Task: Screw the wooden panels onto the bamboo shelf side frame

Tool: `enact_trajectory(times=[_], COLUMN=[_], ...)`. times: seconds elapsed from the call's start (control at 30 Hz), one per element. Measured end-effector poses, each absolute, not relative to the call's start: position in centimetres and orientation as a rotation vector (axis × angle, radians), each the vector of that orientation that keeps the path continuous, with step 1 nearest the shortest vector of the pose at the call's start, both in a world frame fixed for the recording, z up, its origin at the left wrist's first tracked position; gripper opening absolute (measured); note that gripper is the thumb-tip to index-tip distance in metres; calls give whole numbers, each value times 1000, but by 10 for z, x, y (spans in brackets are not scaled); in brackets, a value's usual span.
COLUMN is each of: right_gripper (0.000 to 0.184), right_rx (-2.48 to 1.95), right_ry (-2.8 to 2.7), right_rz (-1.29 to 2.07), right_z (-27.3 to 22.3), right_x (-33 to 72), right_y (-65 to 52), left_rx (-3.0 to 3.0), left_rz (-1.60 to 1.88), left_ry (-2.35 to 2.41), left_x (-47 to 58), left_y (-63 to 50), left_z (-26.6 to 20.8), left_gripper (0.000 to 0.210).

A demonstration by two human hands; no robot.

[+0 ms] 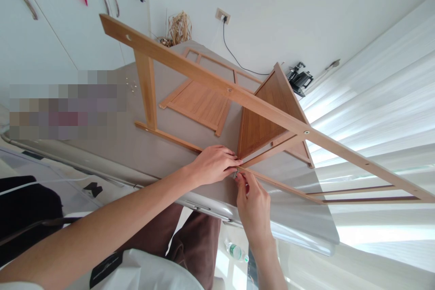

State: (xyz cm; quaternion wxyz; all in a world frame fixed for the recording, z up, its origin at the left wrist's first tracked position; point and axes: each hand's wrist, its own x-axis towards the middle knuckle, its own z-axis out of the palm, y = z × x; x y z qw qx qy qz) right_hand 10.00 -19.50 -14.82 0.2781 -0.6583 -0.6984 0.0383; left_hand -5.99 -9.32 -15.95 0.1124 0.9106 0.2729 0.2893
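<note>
White clothing [156,269] is marked by an unreadable black label [106,269]. On the table [112,145], a wooden frame [190,70] is gripped by the left hand [214,165]; a metal piece [237,172] is pinched by the right hand [253,195].

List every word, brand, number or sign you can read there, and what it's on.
No text can be read.
Black label on white cloth: pale lettering, too small and blurred to read.
Green bottle label: too small and blurred to read.
Wooden frame: no lettering visible.

Bright daylight glares through the curtain [380,99] at right.
</note>
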Motion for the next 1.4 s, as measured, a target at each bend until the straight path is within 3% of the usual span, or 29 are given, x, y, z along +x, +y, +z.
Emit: enact_trajectory(times=[0.4, 0.67, 1.4], right_gripper=[34, 28, 28], right_rx=[-1897, -1751, -1692], right_ry=[-1496, -1468, -1408], right_rz=[325, 546, 524], right_z=[-157, -149, -155], right_x=[101, 110, 110], right_y=[-197, -194, -195], left_rx=[2687, 2696, 2704], left_rz=[842, 862, 887], left_ry=[820, 819, 963], left_x=[-60, -59, -53], left_y=[-94, -93, -101], left_z=[-159, -162, -162], left_gripper=[26, 28, 27])
